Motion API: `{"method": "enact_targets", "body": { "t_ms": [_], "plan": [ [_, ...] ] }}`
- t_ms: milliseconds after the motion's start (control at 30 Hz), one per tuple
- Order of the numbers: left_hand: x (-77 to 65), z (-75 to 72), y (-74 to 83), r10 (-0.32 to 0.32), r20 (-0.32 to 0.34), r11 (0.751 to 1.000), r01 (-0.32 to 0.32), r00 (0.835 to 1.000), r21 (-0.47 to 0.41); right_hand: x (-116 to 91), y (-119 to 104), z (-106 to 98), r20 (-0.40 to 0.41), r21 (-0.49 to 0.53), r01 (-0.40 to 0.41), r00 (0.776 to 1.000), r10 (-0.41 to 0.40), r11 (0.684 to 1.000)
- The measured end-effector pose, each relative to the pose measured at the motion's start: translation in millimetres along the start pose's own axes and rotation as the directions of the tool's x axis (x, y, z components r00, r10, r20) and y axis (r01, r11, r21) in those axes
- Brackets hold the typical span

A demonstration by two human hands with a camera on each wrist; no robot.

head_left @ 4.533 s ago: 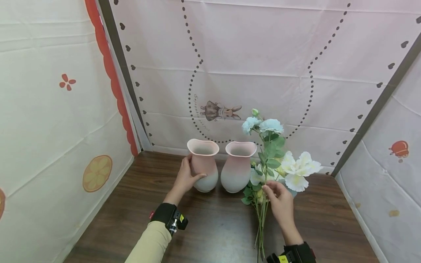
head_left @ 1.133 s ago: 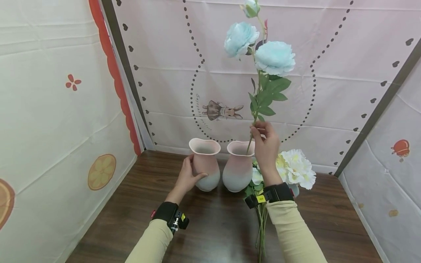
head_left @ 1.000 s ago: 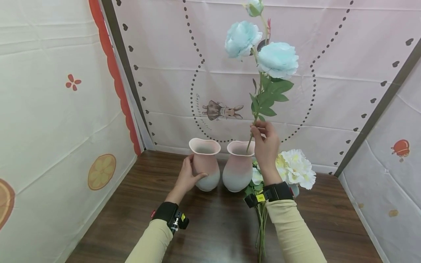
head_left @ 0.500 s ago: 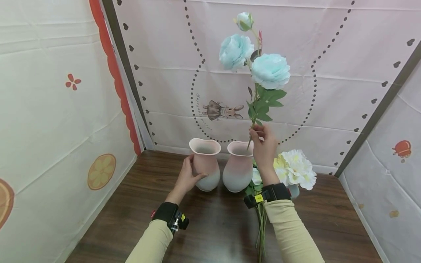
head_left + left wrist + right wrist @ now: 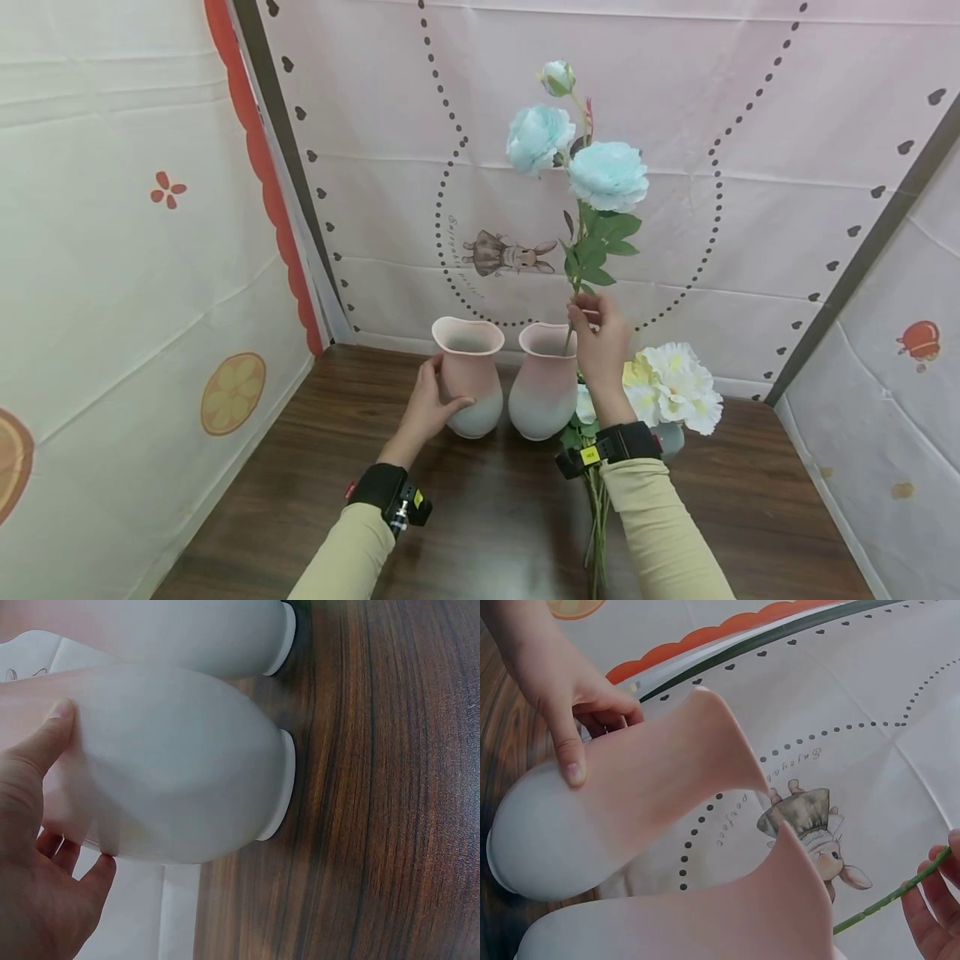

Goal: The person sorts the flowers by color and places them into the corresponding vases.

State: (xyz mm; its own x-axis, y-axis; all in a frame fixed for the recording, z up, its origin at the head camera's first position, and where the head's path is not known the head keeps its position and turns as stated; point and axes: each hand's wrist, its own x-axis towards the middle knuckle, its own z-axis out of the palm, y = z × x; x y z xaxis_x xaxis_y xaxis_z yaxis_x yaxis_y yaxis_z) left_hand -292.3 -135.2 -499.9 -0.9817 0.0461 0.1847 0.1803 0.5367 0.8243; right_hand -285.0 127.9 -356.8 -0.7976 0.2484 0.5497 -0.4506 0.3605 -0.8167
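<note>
We've got left forearm [image 5: 347,546] angled to 1 o'clock, left hand [image 5: 426,410] gripping; right forearm [image 5: 660,525] to 11 o'clock, right hand [image 5: 604,350] pinching.

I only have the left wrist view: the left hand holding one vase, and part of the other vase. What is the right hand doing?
Observer: The right hand is pinching the green stem of a spray of blue flowers.

Operator: Where does that stem's lower end point?

Observer: Down into the mouth of the other vase, the one on the right; how deep, I can't tell.

Operator: Any more flowers about?

Observer: Yes, white and yellow flowers lie on the table, to the right of that vase.
</note>
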Motion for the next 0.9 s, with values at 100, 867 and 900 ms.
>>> {"method": "enact_targets", "body": {
  "t_ms": [100,867,900],
  "plan": [
    [-0.5,0.0,0.0,0.013,-0.003,1.0,-0.013,1.0,0.003,-0.2,3.0,-1.2,0.02,0.0,-0.021,1.0,0.021,1.0],
    [-0.1,1.8,-2.5,0.008,-0.012,1.0,-0.007,1.0,0.017,-3.1,13.0,-0.8,0.035,-0.04,-0.059,0.998,0.06,0.997],
    [0.1,1.9,-2.7,0.008,-0.012,1.0,-0.007,1.0,0.016,-3.3,13.5,-0.6,0.034,-0.044,-0.056,0.998,0.058,0.997]
  ]
}}
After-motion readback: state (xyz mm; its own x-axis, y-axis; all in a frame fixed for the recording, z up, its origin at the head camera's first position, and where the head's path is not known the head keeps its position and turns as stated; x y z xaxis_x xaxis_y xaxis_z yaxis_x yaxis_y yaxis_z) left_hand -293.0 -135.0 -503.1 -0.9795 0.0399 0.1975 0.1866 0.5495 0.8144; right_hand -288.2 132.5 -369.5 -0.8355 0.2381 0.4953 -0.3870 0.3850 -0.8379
